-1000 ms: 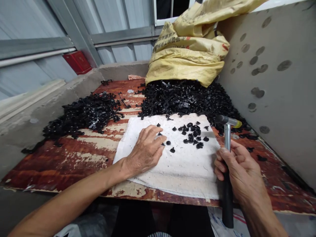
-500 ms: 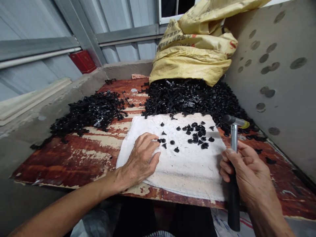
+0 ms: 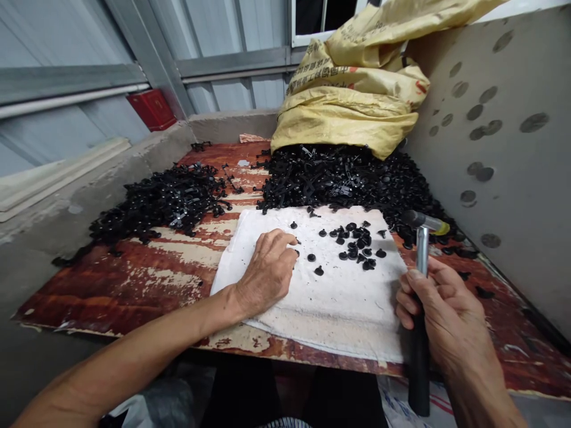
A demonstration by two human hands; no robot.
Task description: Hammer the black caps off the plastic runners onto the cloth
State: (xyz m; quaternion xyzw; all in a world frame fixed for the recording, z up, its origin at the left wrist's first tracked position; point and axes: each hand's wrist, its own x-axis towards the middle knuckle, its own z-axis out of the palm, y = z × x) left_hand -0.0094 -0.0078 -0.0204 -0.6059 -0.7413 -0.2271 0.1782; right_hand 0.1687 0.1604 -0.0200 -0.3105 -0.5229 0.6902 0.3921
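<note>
Two hands are in my view, and they are well apart. My left hand [image 3: 267, 270] lies flat on a white cloth [image 3: 352, 309], with its fingertips [image 3: 292, 239] curled down right next to some small black plastic pieces [image 3: 352, 246]. I cannot see a piece held in it. My right hand [image 3: 439, 309] is closed tight around the black grip of a small hammer [image 3: 422, 255]. The hammer stands up with its metal head at the top, just past the far right corner of the cloth.

The black plastic pieces are spread out on the middle of the cloth. Most of them have a round cap and a short stem. The cloth lies on a table [image 3: 111, 297] of old wood with red paint peeling off.

Farther away, a small black heap [image 3: 165, 202] sits on the left of the table. A much bigger black heap [image 3: 343, 181] sits behind the cloth and touches its far edge. A yellow woven sack [image 3: 350, 101] leans on the big heap. To the right is a gray wall [image 3: 499, 178] with round dark marks. Behind it all are metal wall panels [image 3: 232, 77] and a red box [image 3: 151, 110].
</note>
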